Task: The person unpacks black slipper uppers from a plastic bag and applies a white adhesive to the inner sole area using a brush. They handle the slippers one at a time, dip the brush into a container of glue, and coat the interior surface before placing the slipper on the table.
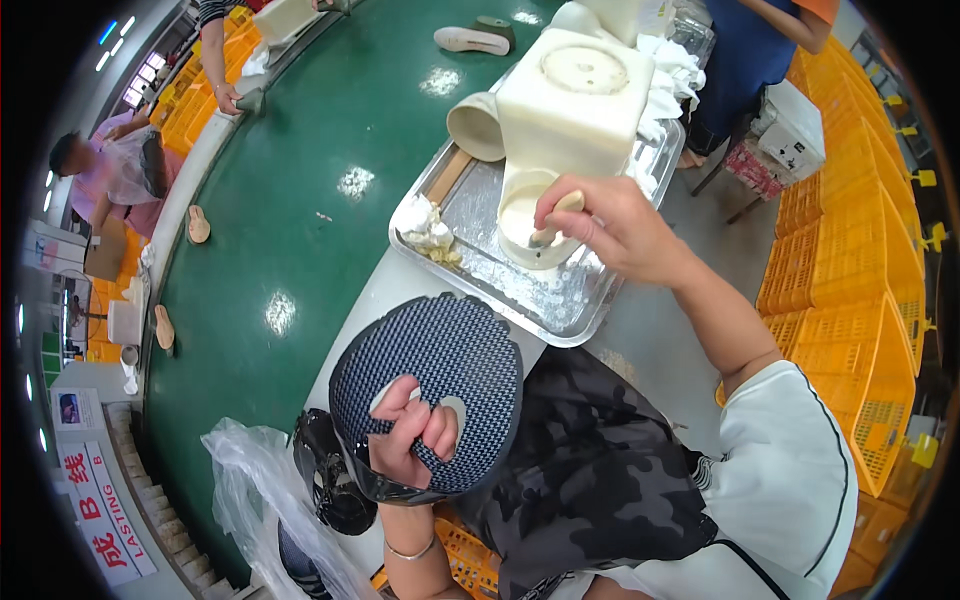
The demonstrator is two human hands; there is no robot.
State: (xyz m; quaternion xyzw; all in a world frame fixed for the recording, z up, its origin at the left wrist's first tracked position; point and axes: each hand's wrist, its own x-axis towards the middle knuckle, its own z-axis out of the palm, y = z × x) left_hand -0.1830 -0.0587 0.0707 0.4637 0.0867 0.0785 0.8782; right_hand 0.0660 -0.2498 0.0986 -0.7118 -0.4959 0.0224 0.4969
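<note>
Above the tray (478, 215), right hand (628, 230) pinches a brush (571, 202) inside the white cup (519, 254): dipping, it seems! Left hand (403, 432) clutches the mesh shoe (455, 350) near the tray; next calls for a drip-free lift.

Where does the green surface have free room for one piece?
Free: the green surface, between the woven upper and the tan sole-shaped pieces. Crowded: the metal tray, around the white container, and beside the left hand, with black shoe and clear bag.
</note>
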